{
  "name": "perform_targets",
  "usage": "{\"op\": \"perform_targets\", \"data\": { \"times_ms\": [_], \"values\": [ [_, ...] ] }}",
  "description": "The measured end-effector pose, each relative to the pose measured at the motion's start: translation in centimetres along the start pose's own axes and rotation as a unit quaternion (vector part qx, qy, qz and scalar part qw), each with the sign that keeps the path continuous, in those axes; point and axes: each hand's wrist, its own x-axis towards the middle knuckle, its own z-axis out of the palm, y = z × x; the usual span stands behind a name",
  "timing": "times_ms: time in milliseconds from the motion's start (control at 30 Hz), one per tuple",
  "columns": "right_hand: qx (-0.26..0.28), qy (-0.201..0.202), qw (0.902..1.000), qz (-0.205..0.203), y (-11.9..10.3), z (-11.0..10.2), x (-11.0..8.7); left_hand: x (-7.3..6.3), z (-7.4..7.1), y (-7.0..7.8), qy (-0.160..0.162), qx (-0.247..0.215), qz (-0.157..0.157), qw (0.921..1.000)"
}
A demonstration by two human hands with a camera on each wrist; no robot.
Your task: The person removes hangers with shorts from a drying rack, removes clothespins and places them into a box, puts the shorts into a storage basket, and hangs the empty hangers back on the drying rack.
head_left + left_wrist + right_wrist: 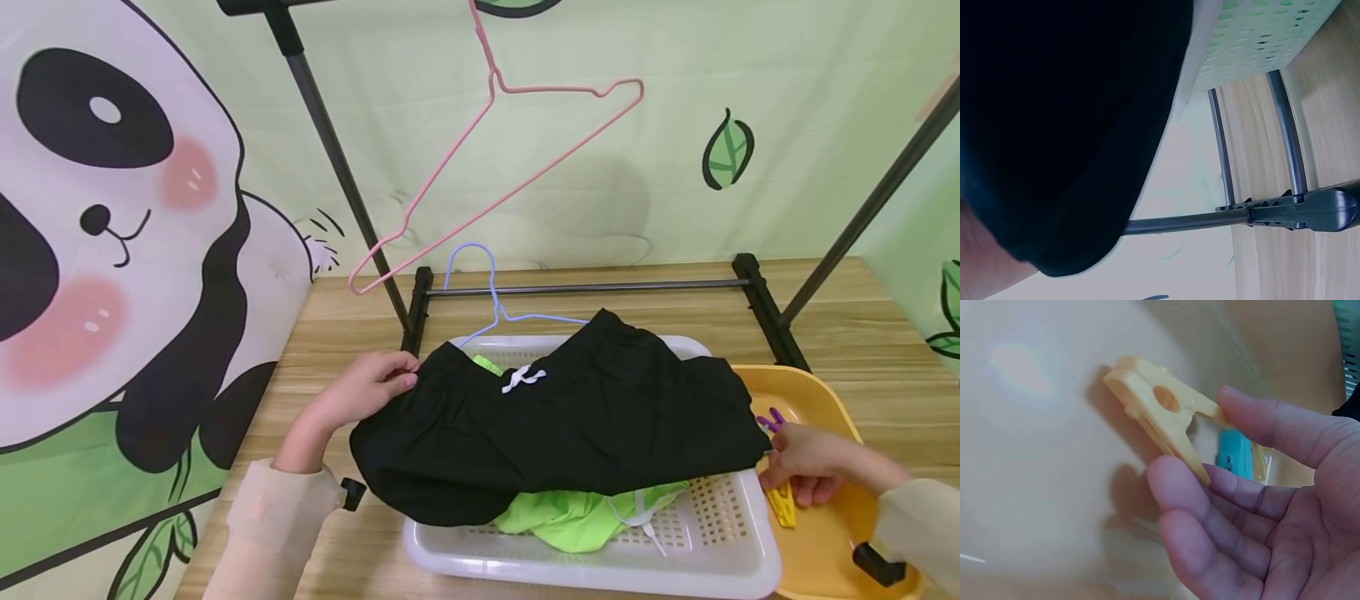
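Black shorts (pixel 592 408) with a white drawstring hang across a blue hanger (pixel 495 292), above a white basket (pixel 585 571). My left hand (pixel 367 387) pinches the shorts at their upper left corner; in the left wrist view the black cloth (pixel 1072 125) hides most of that hand. Over the yellow basin (pixel 817 392), my right hand (pixel 813 462) holds a yellow clothespin (pixel 782 504). The right wrist view shows the clothespin (pixel 1160 403) by its handles between thumb and fingers. A teal clothespin (pixel 1235 453) lies behind the fingers, and a purple clothespin (pixel 772 419) is in the basin.
A bright green garment (pixel 570 521) lies in the basket under the shorts. A pink hanger (pixel 495 200) hangs above. Dark rack posts (pixel 337 167) stand on both sides, joined by a low bar (pixel 622 287) behind the basket.
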Motion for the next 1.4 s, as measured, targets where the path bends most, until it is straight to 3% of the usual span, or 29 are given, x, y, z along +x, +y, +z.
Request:
{"op": "perform_targets", "data": {
  "times_ms": [800,933,1133,1400],
  "values": [
    [0.0,0.007,1.0,-0.002,-0.2,0.6,-0.3,0.1,0.0,-0.1,0.0,0.003,-0.001,1.0],
    [0.013,-0.02,0.9993,-0.03,-0.2,-0.3,-0.5,0.0,0.0,-0.1,-0.003,-0.003,-0.002,1.0],
    [0.048,-0.09,0.9872,-0.122,-0.2,-2.3,-0.9,0.0,0.0,0.0,0.0,0.002,-0.002,1.0],
    [0.071,-0.105,0.9814,-0.144,-0.9,-4.1,-1.2,-0.1,-0.1,0.2,-0.006,-0.011,-0.009,0.9999]
  ]
}}
